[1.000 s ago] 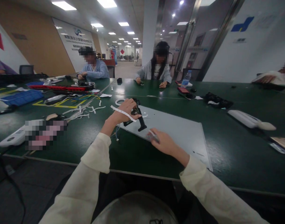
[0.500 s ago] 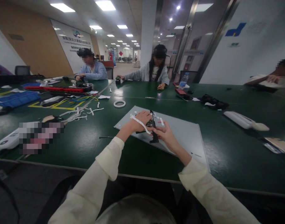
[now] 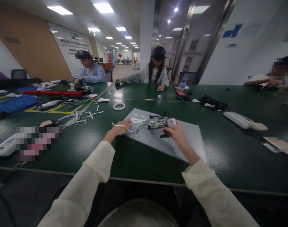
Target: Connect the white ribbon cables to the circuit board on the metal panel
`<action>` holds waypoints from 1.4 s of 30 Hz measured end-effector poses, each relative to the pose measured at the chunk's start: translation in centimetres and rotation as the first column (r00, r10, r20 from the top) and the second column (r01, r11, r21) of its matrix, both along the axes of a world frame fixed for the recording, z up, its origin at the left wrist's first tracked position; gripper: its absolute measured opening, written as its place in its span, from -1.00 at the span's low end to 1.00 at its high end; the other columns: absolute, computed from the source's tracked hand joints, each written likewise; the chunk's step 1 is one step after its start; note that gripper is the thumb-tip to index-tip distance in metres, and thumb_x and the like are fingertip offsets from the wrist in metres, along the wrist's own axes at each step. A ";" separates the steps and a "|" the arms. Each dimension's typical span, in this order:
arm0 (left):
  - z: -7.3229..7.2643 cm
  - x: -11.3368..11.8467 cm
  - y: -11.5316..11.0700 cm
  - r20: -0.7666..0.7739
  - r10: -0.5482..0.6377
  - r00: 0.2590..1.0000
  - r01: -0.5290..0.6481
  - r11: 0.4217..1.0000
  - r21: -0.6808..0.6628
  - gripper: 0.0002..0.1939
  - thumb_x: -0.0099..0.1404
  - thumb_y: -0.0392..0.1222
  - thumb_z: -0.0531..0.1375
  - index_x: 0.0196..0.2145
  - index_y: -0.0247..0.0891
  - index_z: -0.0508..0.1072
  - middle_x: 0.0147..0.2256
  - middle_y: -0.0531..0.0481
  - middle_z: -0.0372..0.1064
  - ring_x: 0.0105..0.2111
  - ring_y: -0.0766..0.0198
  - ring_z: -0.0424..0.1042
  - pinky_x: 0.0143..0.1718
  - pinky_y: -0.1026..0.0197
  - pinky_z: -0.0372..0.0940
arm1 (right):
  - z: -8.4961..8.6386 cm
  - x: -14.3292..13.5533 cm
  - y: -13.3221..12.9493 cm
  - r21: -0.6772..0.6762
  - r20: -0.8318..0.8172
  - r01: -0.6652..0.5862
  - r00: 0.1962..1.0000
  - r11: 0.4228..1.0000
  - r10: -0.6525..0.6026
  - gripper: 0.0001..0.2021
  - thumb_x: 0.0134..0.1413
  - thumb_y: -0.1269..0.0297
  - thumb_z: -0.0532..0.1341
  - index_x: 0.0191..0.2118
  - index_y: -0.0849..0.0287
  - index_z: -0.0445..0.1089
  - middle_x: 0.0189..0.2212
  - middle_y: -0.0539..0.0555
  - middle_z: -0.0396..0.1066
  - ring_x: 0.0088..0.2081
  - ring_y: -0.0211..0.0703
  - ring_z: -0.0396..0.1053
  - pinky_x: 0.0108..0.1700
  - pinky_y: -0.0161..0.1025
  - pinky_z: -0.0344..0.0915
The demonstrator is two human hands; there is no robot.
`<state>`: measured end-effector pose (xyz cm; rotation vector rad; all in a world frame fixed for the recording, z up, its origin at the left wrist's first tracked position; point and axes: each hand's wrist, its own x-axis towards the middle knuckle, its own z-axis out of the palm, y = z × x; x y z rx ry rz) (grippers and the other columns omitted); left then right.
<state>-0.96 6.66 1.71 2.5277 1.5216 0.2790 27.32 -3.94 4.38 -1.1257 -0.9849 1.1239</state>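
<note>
My right hand (image 3: pixel 178 135) grips the right side of a circuit board in a black frame (image 3: pixel 157 122), held over a grey flat panel (image 3: pixel 191 138). A small white piece of tape (image 3: pixel 174 121) sticks up at that hand's fingers. Grey cables (image 3: pixel 142 126) run leftward from the board. At the panel's left corner lies my left hand (image 3: pixel 121 127), fingers stretched out and holding nothing I can see. A narrow white strip (image 3: pixel 115 125) crosses its back. Just beyond its fingertips is a flat white piece (image 3: pixel 137 120) on the panel.
A white tape roll (image 3: pixel 119 106) and loose white strips (image 3: pixel 81 118) lie on the green table to the left, with a blue tray (image 3: pixel 16 104) farther off. On the right are a white device (image 3: pixel 239 119) and a phone (image 3: pixel 280 145). Several people sit around the table.
My left hand has moved left, off the circuit board, uncovering the board and its cables. My right hand still holds the frame, now slightly farther right and turned. The view has shifted slightly.
</note>
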 end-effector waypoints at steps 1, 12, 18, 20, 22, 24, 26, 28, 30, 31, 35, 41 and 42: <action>-0.3 -0.3 -0.1 -0.014 0.001 1.000 -0.001 1.000 0.006 -0.46 0.34 0.02 -0.19 0.17 -0.34 0.02 0.13 -0.24 0.12 0.09 0.11 0.20 0.08 0.13 0.05 | 0.0 0.2 0.1 -0.003 -0.005 0.007 1.000 1.000 -0.007 -0.42 -0.32 0.25 0.31 -0.16 0.05 -0.03 -0.37 -0.01 0.44 -0.37 -0.09 0.45 -0.38 -0.22 0.38; -0.3 -1.4 -2.7 -0.049 0.046 0.998 -0.044 0.997 0.059 -0.54 0.35 -0.10 -0.17 0.14 -0.35 0.07 0.12 -0.25 0.14 0.09 0.12 0.21 0.08 0.09 0.09 | -0.1 0.3 -0.1 -0.098 0.094 -0.070 0.992 0.993 0.079 -0.49 -0.25 0.27 0.26 -0.17 0.07 -0.05 -0.47 -0.05 0.42 -0.38 -0.09 0.45 -0.37 -0.17 0.36; -0.3 -2.1 -6.5 -0.055 0.129 0.990 -0.119 0.981 0.154 -0.58 0.33 -0.18 -0.15 0.09 -0.38 0.12 0.09 -0.27 0.18 0.09 0.12 0.20 0.08 0.08 0.10 | -1.5 0.7 -1.0 -0.025 0.680 0.015 0.733 1.000 0.006 -0.57 -0.10 0.22 0.16 -0.08 0.12 0.03 -0.45 0.03 0.42 -0.43 -0.07 0.42 -0.33 -0.15 0.30; -0.4 -2.3 -7.5 -0.058 0.140 0.988 -0.127 0.974 0.189 -0.58 0.33 -0.19 -0.15 0.09 -0.41 0.13 0.10 -0.30 0.16 0.10 0.12 0.18 0.09 0.09 0.08 | -1.8 0.6 -1.6 0.051 0.822 0.036 0.566 0.998 -0.062 -0.57 -0.05 0.21 0.12 -0.02 0.18 0.05 -0.45 0.07 0.41 -0.42 -0.06 0.41 -0.34 -0.18 0.27; -0.6 -2.5 -8.2 -0.061 0.152 0.986 -0.137 0.969 0.208 -0.58 0.33 -0.18 -0.16 0.09 -0.40 0.13 0.10 -0.28 0.15 0.11 0.12 0.17 0.10 0.10 0.07 | -1.9 0.4 -2.3 0.077 0.909 0.066 0.404 0.995 -0.097 -0.53 0.00 0.20 0.10 0.03 0.24 0.05 -0.48 0.10 0.40 -0.43 -0.03 0.39 -0.37 -0.19 0.24; -0.6 -2.7 -8.7 -0.060 0.168 0.984 -0.152 0.965 0.214 -0.58 0.34 -0.17 -0.16 0.09 -0.37 0.13 0.11 -0.26 0.15 0.10 0.13 0.18 0.09 0.10 0.09 | -2.0 0.2 -2.9 0.089 0.957 0.096 0.266 0.991 -0.112 -0.50 0.02 0.18 0.09 0.07 0.27 0.05 -0.48 0.13 0.39 -0.43 0.00 0.38 -0.38 -0.17 0.23; -0.6 -2.8 -9.1 -0.042 0.184 0.982 -0.172 0.963 0.206 -0.59 0.34 -0.15 -0.17 0.07 -0.35 0.15 0.10 -0.25 0.17 0.09 0.12 0.20 0.05 0.08 0.13 | -2.1 0.2 -3.5 0.135 0.967 0.067 0.207 0.989 -0.146 -0.50 0.03 0.16 0.08 0.08 0.27 0.06 -0.38 0.19 0.38 -0.35 0.04 0.37 -0.30 -0.11 0.26; -0.4 -2.9 -9.5 -0.015 0.195 0.981 -0.188 0.962 0.197 -0.60 0.34 -0.15 -0.17 0.06 -0.34 0.17 0.07 -0.23 0.21 0.06 0.11 0.24 0.02 0.08 0.16 | -2.3 0.3 -3.9 0.201 0.956 -0.051 0.226 0.978 -0.185 -0.49 0.02 0.16 0.09 0.09 0.25 0.06 -0.18 0.25 0.33 -0.14 0.08 0.32 -0.13 -0.06 0.24; -0.2 -3.0 -9.8 0.003 0.202 0.979 -0.198 0.960 0.196 -0.60 0.35 -0.13 -0.17 0.06 -0.31 0.18 0.06 -0.21 0.23 0.04 0.12 0.26 0.00 0.09 0.17 | -2.6 0.5 -4.3 0.220 0.950 -0.228 0.271 0.949 -0.156 -0.46 0.03 0.17 0.09 0.12 0.21 0.02 0.00 0.25 0.20 0.05 0.06 0.17 0.04 -0.05 0.15; -0.1 -3.1 -10.0 0.007 0.208 0.978 -0.206 0.960 0.191 -0.60 0.35 -0.13 -0.18 0.06 -0.30 0.17 0.06 -0.20 0.23 0.04 0.12 0.26 0.00 0.09 0.16 | -2.7 0.5 -4.5 0.206 0.951 -0.305 0.287 0.930 -0.116 -0.45 0.04 0.18 0.09 0.15 0.18 -0.01 0.06 0.23 0.14 0.10 0.04 0.11 0.09 -0.05 0.10; 0.4 -3.7 -10.3 0.032 0.221 0.975 -0.223 0.971 0.085 -0.57 0.36 -0.07 -0.21 0.08 -0.22 0.17 0.07 -0.13 0.23 0.01 0.12 0.29 -0.01 0.09 0.18 | -2.7 0.5 -4.8 0.158 0.952 -0.382 0.303 0.911 -0.038 -0.45 0.05 0.19 0.08 0.16 0.13 -0.03 0.09 0.18 0.11 0.10 -0.01 0.10 0.13 -0.04 0.06; 0.6 -5.0 -10.7 0.159 0.227 0.961 -0.223 0.974 -0.038 -0.47 0.33 0.06 -0.24 0.12 -0.23 0.17 0.12 -0.06 0.17 0.10 0.16 0.18 0.10 0.12 0.08 | -3.0 0.1 -4.4 0.219 0.955 -0.340 0.266 0.915 -0.129 -0.46 -0.01 0.17 0.13 0.11 0.17 0.06 0.01 0.21 0.19 0.06 0.05 0.15 0.10 -0.01 0.09; 0.5 -5.2 -10.9 0.182 0.238 0.954 -0.233 0.971 -0.050 -0.46 0.33 0.07 -0.25 0.11 -0.23 0.18 0.11 -0.04 0.18 0.11 0.17 0.18 0.11 0.13 0.07 | -3.1 0.1 -4.4 0.225 0.953 -0.334 0.270 0.915 -0.135 -0.46 -0.01 0.16 0.13 0.11 0.17 0.05 0.01 0.21 0.19 0.06 0.06 0.15 0.10 0.01 0.09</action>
